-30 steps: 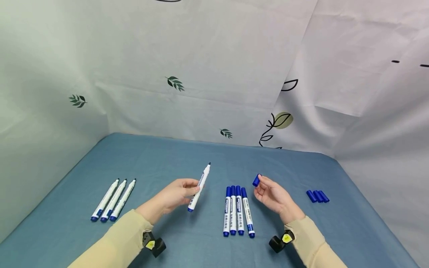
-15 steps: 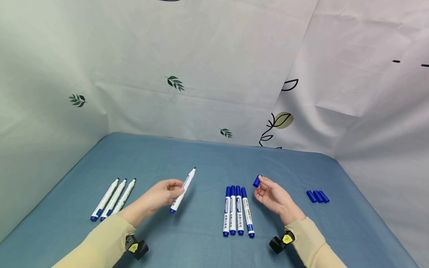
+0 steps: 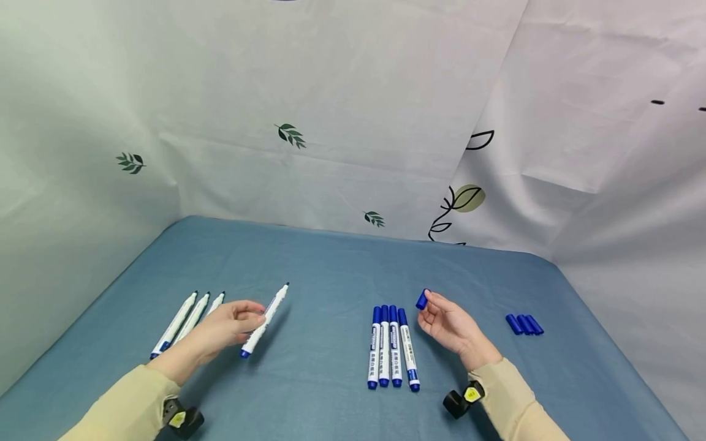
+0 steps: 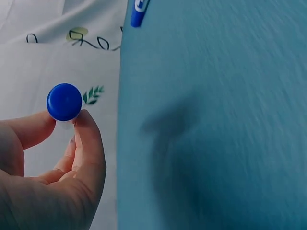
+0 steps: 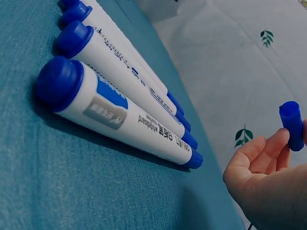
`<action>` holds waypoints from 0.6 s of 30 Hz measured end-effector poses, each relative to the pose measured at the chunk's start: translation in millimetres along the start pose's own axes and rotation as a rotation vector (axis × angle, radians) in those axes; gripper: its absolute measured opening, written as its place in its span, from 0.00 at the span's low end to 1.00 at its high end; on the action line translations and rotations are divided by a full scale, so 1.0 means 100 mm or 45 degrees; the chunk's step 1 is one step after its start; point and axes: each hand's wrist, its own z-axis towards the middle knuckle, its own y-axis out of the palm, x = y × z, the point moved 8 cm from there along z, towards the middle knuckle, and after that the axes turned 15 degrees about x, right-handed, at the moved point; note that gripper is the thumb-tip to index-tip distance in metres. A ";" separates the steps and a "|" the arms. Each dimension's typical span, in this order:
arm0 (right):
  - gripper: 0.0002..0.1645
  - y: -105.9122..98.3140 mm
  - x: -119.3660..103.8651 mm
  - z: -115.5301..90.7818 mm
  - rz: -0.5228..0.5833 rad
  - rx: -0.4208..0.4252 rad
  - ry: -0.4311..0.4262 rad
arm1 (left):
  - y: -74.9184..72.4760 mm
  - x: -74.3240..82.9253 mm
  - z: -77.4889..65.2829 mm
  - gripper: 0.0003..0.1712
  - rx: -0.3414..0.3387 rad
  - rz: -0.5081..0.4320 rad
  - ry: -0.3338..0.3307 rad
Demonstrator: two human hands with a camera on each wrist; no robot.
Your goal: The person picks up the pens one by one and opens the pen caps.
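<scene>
My left hand (image 3: 228, 327) pinches an uncapped white whiteboard marker (image 3: 266, 320) between thumb and fingers, its dark tip pointing up and away. In the left wrist view the marker's round blue end (image 4: 64, 102) faces the camera. Beside and partly behind that hand lie three uncapped markers (image 3: 179, 321) in a row. On the right, my right hand (image 3: 453, 324) holds a blue marker cap (image 3: 421, 299) at its fingertips, above the table. The right wrist view shows the cap (image 5: 291, 125) upright between thumb and finger.
Several capped whiteboard markers (image 3: 384, 346) lie side by side between the hands on the blue tablecloth (image 3: 331, 257). At the right, three loose blue caps (image 3: 524, 324) rest in a row. A pale patterned cloth (image 3: 331, 153) rises behind the table.
My left hand has moved left with the uncapped marker, toward the row of uncapped markers, and now hides part of them. The right hand with the cap has stayed nearly still.
</scene>
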 end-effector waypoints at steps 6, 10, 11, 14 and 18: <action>0.11 0.00 0.01 0.00 -0.007 -0.011 0.005 | -0.15 -0.11 -0.03 0.26 0.021 0.005 -0.034; 0.11 0.00 0.01 -0.01 -0.006 -0.010 0.009 | -0.26 -0.19 -0.03 0.26 0.059 0.048 -0.050; 0.11 0.00 0.01 -0.01 -0.006 -0.011 0.009 | -0.29 -0.20 -0.03 0.25 0.067 0.057 -0.049; 0.12 0.00 0.01 -0.01 -0.012 -0.018 0.005 | -0.37 -0.26 -0.01 0.25 0.093 0.076 -0.061; 0.13 0.01 0.02 -0.02 -0.014 -0.031 0.007 | -0.46 -0.31 0.01 0.26 0.132 0.106 -0.082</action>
